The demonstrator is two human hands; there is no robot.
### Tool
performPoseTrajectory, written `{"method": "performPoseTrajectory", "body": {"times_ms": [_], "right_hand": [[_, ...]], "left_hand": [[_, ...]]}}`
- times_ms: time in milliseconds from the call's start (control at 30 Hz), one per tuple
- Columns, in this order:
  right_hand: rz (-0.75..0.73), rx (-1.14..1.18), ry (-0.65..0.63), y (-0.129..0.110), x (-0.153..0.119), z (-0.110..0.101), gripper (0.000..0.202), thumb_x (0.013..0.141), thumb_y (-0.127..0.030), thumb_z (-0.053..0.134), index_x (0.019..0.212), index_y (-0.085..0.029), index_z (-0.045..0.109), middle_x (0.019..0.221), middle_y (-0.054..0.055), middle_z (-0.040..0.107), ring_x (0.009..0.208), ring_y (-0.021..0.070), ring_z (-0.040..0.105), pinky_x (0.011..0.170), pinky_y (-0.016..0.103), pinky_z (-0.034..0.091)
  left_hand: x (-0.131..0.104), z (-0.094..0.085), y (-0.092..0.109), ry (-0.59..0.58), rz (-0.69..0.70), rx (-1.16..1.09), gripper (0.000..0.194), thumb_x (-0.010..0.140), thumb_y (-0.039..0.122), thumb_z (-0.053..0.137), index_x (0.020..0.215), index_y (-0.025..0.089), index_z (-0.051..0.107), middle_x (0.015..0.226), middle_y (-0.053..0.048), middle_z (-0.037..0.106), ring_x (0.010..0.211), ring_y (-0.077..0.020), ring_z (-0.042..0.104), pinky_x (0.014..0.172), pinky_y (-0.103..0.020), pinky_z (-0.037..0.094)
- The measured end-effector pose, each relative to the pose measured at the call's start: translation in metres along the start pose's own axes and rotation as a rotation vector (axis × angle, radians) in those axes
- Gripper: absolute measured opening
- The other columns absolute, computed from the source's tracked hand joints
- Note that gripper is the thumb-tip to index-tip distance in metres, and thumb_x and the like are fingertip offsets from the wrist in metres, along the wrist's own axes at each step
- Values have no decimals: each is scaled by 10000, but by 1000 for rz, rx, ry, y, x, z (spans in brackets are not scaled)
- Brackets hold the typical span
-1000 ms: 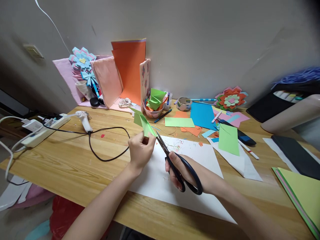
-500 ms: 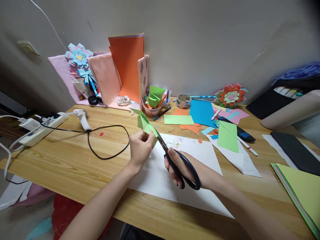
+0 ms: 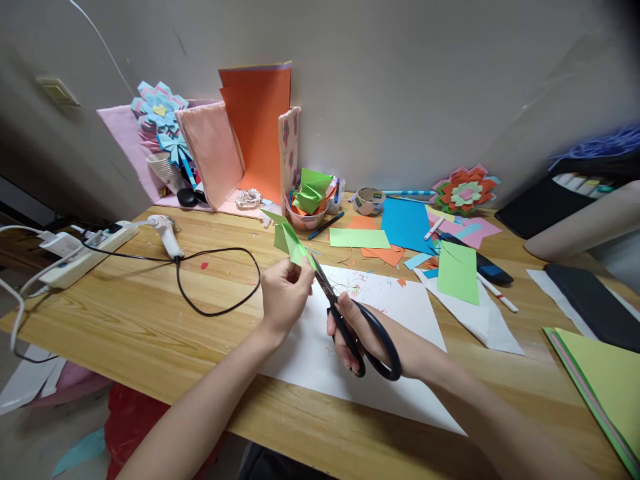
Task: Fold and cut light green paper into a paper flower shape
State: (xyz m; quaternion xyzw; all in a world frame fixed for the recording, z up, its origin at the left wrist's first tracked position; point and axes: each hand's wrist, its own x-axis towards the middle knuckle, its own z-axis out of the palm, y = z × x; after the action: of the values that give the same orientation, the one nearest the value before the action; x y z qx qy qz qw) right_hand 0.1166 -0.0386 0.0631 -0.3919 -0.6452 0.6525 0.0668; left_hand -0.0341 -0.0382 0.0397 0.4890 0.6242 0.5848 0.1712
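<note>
A folded piece of light green paper (image 3: 286,240) is pinched in my left hand (image 3: 286,293), its flaps standing up above the fingers. My right hand (image 3: 350,327) is closed around the handles of black-handled scissors (image 3: 379,340). The blades point up and left, with their tips right beside the paper's edge and slightly apart. Both hands are above a white sheet (image 3: 390,300) that bears small coloured marks. Part of the green paper is hidden behind my left fingers.
Behind the hands are a bowl of folded paper (image 3: 307,217), a tape roll (image 3: 369,201), a blue sheet (image 3: 407,223) and green rectangles (image 3: 457,273). A black cable (image 3: 220,313) loops on the left by a power strip (image 3: 90,257). Coloured paper (image 3: 600,393) lies at the right edge.
The scissor blades have come slightly away from the green paper's edge, and a gap between the tips shows. My left hand keeps its pinch on the paper. The view has shifted slightly.
</note>
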Motion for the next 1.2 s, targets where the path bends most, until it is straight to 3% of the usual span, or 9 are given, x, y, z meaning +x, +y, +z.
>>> {"method": "performPoseTrajectory", "body": {"times_ms": [300, 500, 1200], "right_hand": [[-20, -48, 23, 2, 2, 0, 669, 764, -755, 147, 758, -172, 474, 465, -13, 517, 414, 111, 486, 464, 231, 414], [-20, -36, 14, 7, 2, 2, 661, 767, -748, 177, 807, -167, 490, 531, 3, 550, 454, 116, 508, 489, 233, 428], [-49, -34, 29, 6, 3, 4, 632, 787, -732, 182, 753, -171, 471, 479, -12, 522, 430, 111, 497, 483, 228, 418]], "left_hand": [[-4, 2, 1, 3, 72, 30, 402, 808, 299, 523, 438, 169, 437, 380, 49, 459, 347, -56, 415, 411, -188, 336], [-4, 1, 0, 15, 58, 14, 395, 808, 300, 524, 442, 172, 446, 388, 46, 469, 356, -62, 425, 417, -194, 338], [-5, 2, -1, 24, 66, 30, 388, 809, 294, 520, 446, 174, 451, 391, 43, 475, 357, -63, 428, 422, -194, 351]]}}
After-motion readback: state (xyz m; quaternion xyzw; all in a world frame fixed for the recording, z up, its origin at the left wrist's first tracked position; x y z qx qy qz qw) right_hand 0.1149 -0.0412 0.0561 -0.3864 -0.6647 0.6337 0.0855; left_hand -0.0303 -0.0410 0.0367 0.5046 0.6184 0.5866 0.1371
